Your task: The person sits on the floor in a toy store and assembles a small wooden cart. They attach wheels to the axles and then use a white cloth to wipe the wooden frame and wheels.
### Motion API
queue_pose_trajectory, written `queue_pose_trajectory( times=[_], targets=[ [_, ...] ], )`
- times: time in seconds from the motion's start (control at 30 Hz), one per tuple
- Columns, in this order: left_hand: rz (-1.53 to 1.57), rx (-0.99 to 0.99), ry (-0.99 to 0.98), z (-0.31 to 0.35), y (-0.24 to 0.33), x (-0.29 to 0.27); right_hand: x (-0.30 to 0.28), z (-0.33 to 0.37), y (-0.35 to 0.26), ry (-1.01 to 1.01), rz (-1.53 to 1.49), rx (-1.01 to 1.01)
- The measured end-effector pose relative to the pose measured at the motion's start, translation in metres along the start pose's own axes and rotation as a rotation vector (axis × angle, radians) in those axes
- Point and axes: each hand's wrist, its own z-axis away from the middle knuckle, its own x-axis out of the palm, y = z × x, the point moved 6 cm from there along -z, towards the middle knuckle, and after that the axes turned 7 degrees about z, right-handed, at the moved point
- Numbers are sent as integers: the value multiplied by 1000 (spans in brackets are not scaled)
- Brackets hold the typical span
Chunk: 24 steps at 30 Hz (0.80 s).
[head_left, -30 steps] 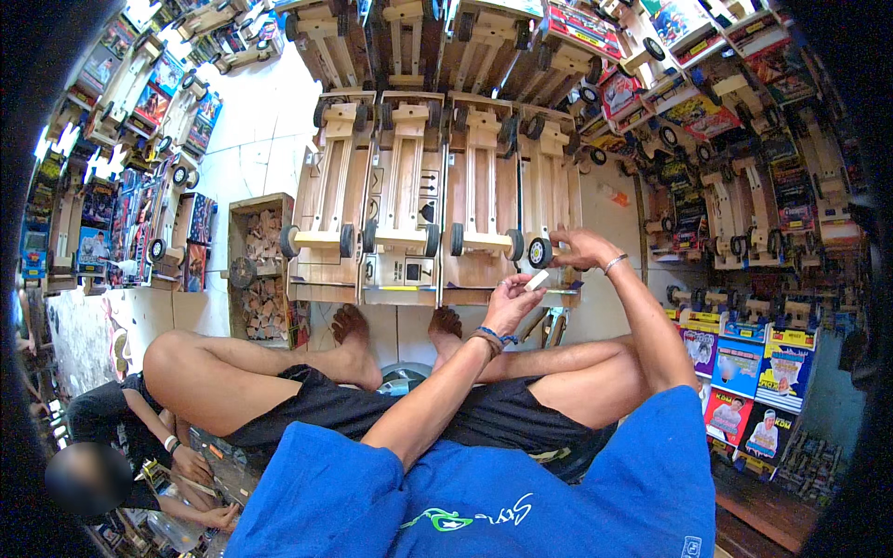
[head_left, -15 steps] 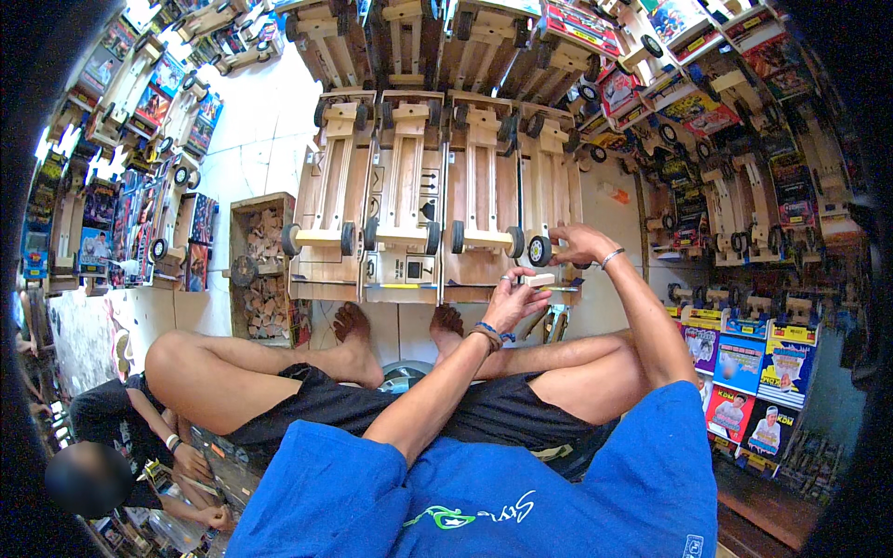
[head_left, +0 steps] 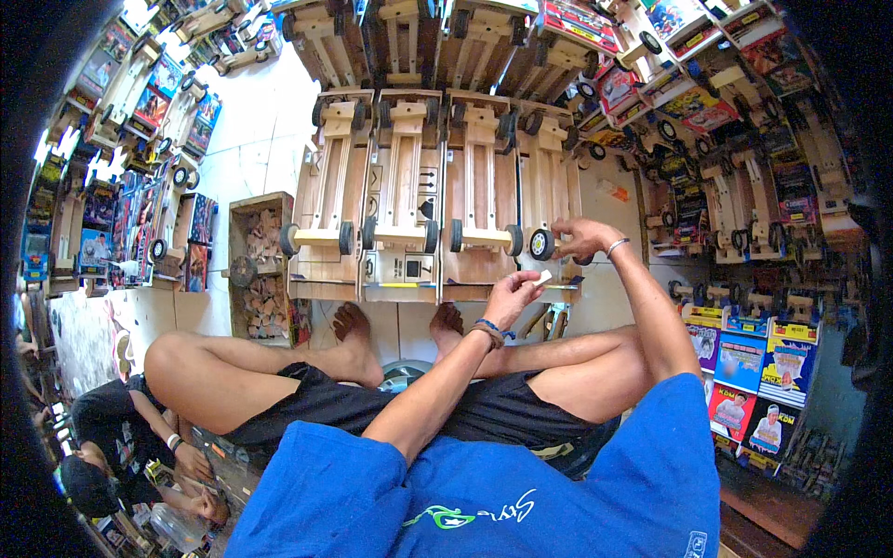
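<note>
I sit cross-legged on a tiled floor in front of a row of unpainted wooden toy truck frames (head_left: pixel 484 177) with black wheels. My right hand (head_left: pixel 579 238) reaches forward and grips the rightmost frame by its axle, next to a black wheel with a white hub (head_left: pixel 542 245). My left hand (head_left: pixel 513 293) is raised just below it and pinches a small white piece (head_left: pixel 543 277) between its fingertips. A beaded band circles my left wrist and a metal bangle my right.
A wooden crate of small wood blocks (head_left: pixel 260 270) stands to the left of the frames. Painted toy trucks (head_left: pixel 744 363) and more frames crowd the right, left and far sides. Another person (head_left: pixel 139 446) crouches at the lower left. Tools lie by my right knee.
My left hand with the small white piece has dropped slightly and drawn back from the wheel. My right hand stays on the rightmost frame.
</note>
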Motion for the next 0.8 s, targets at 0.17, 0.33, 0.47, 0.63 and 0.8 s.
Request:
queue_pose_trajectory(
  times=[0.17,0.33,0.47,0.63,0.8],
  targets=[
    [-481,182,61,-11,-1,5,-8,-10,11,-162,-135,-51],
    [-585,226,283,-40,4,18,-20,-13,17,-206,-160,-109],
    [-551,269,504,-40,4,30,-23,-17,14,-213,-112,-132],
    [-401,178,731,-45,-4,37,-23,-14,13,-254,-206,-116],
    [-338,289,781,-53,0,46,-25,-9,7,-265,-230,-129]
  ],
)
